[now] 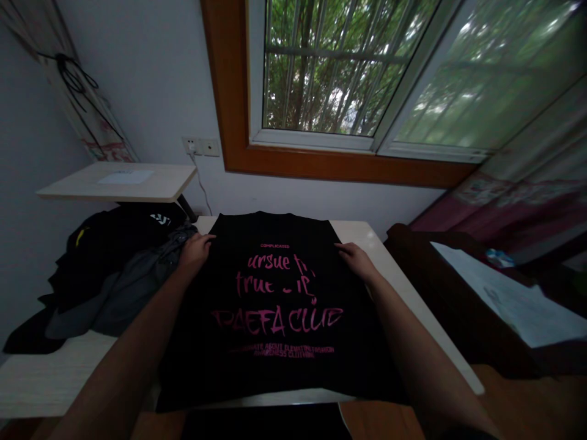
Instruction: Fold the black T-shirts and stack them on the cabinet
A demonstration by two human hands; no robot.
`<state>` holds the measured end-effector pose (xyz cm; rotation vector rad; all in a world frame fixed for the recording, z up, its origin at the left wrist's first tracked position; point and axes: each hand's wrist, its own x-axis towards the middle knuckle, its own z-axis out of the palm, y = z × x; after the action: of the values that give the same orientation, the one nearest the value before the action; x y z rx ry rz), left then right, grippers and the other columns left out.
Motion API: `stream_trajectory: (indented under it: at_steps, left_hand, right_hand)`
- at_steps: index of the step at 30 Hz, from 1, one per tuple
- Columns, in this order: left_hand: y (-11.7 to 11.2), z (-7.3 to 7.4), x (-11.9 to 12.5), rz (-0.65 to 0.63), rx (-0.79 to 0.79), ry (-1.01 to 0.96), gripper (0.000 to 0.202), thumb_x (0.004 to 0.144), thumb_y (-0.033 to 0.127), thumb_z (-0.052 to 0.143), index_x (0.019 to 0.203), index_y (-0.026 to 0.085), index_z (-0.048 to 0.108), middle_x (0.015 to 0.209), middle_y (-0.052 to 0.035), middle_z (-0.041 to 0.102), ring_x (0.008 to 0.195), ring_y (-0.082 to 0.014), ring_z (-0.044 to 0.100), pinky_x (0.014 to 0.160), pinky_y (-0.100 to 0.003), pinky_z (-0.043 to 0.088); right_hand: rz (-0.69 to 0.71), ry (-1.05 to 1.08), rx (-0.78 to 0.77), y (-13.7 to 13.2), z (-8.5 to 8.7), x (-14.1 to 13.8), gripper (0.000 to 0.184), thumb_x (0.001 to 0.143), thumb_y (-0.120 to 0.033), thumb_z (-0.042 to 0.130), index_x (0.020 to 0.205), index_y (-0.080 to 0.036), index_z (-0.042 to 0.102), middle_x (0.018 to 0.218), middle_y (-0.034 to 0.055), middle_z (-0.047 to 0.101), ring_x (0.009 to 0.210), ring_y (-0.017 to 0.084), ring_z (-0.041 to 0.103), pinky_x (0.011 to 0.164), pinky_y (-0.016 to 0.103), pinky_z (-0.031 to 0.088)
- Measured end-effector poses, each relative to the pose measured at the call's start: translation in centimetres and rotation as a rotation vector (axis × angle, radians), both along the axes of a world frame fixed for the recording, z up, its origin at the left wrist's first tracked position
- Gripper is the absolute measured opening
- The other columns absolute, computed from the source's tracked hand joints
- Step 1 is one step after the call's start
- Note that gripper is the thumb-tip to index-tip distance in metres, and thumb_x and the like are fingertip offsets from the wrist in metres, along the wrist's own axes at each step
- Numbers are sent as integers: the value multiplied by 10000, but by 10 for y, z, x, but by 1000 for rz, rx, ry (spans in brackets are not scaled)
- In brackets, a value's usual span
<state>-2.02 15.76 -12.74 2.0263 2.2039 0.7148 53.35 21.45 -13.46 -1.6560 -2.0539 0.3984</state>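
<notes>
A black T-shirt [284, 226] with pink lettering lies spread over the pale table, its lower edge towards me. My left hand [196, 252] is closed on the shirt's upper left edge, fingertips at the fabric. On the opposite side, my right hand [358, 260] pinches the upper right edge. The thumbs and parts of the fingers are hard to make out in the dim light. Close to my left hand and forearm lies a heap of dark clothes [114, 263], black and grey.
A raised pale shelf [169, 177] with a paper [126, 176] on it stands over the clothes heap. The table [367, 235] backs onto a wall with a socket [200, 146] and window. To the right, a white sheet [509, 293] lies on a dark brown surface [431, 293].
</notes>
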Motion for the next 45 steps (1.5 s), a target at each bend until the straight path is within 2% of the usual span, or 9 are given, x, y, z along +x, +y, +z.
stream_trajectory:
  at_steps: [6,11,15,19,23,25,37,42,45]
  left_hand:
    - [11,-3,4,73,7,62,405,919,251,465,1246,240,704,1115,-123,663,1082,-294,616,1033,-423,464]
    - [6,-2,4,60,16,25,438,938,295,463,1332,199,630,1250,-138,668,1190,-292,606,1083,-419,432]
    - [-7,3,-1,37,-68,-77,512,946,390,491,1430,227,534,1295,-116,684,1172,-290,648,1017,-404,480]
    - [-19,1,-9,13,-142,-138,498,919,388,535,1396,249,572,1281,-84,708,1157,-276,670,997,-388,501]
    - [-22,-4,-15,-54,-102,-171,441,894,315,538,1314,228,640,1301,-69,701,1191,-259,653,1040,-383,489]
    - [-19,-5,-14,-45,-85,-183,414,891,296,537,1278,224,662,1295,-67,702,1189,-257,652,1046,-390,489]
    - [21,-6,5,77,54,-134,374,900,238,500,1229,178,669,1257,-126,692,1202,-280,623,1089,-422,453]
    - [13,-13,3,63,146,-152,431,935,309,463,1306,158,624,1307,-143,671,1254,-286,599,1114,-413,434]
    - [-1,-13,-2,44,101,-202,477,943,369,479,1378,203,583,1334,-110,674,1234,-279,625,1077,-399,465]
  right_hand:
    - [-56,4,43,22,-1,-7,402,911,-206,525,1262,-178,718,1203,127,695,1137,250,659,1058,394,487]
    - [-73,19,33,27,-1,-6,423,895,-240,559,1290,-170,695,1247,127,693,1163,256,649,1064,404,481]
    - [-112,145,-61,19,0,3,443,877,-296,608,1309,-219,673,1159,94,737,975,233,704,929,398,549]
    - [-99,288,-175,4,1,11,444,865,-371,637,1286,-236,676,1101,84,757,889,228,717,814,363,571]
    - [-92,322,-189,-5,0,12,279,844,-336,621,1048,-206,761,1073,83,772,979,262,714,886,395,559]
    - [-128,320,-193,-5,-1,11,267,841,-305,603,1016,-189,768,1056,88,778,970,262,720,898,398,557]
    - [-212,174,-84,34,4,-9,331,872,-250,567,1118,-169,772,1201,119,746,1148,278,682,1041,428,499]
    - [-187,224,-117,28,5,0,370,859,-293,627,1206,-225,735,1261,87,724,1161,274,667,1056,430,486]
    - [-163,323,-186,17,6,11,314,866,-335,634,1141,-234,749,1201,75,746,1127,270,677,1055,439,488]
